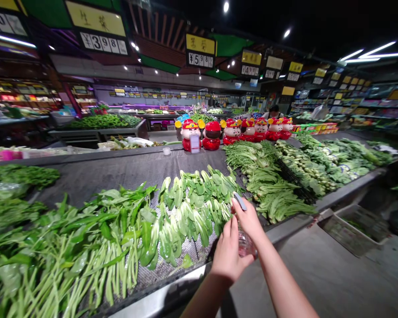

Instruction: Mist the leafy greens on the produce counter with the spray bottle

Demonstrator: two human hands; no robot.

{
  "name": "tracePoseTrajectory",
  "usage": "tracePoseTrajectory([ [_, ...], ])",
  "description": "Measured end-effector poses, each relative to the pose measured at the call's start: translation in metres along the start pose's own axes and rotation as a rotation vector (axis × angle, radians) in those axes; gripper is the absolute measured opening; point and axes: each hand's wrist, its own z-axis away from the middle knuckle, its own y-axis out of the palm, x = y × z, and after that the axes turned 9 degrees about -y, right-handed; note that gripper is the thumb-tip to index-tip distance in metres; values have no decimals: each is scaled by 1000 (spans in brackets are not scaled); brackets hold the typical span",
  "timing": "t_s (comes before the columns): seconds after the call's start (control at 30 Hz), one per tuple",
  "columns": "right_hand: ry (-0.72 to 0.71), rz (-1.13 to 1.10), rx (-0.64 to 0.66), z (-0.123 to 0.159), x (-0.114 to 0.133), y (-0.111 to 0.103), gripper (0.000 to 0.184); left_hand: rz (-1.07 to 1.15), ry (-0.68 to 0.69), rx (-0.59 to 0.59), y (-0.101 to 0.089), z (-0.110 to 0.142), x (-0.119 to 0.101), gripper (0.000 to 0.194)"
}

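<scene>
Both hands are together around a clear, pinkish spray bottle with a grey top, above the front edge of the vegetable stand. My right hand is closed on the bottle's upper part, just below the grey top. My left hand wraps the lower body from the left, its thumb beneath. Fingers hide much of the bottle. Just beyond lie rows of small leafy greens with pale stems, on a dark mesh mat. Long-stemmed water spinach fills the left side.
Red figurines line the stand's back ridge. More greens lie to the right. A grey crate sits on the floor at right. Price signs hang overhead. A person is behind the figurines.
</scene>
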Motion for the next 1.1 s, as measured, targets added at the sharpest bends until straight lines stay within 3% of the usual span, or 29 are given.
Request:
tracePoseTrajectory([
  [0.37,108,-34,-22,27,7,11,38,3,-8,66,-15,29,6,101],
  [0.53,187,-9,-47,52,6,16,40,14,6,153,-14,45,15,101],
  [0.83,248,-9,-87,90,-4,12,45,10,20,217,2,70,22,99],
  [1.1,272,61,-3,104,-8,4,45,58,-29,203,20,83,16,103],
])
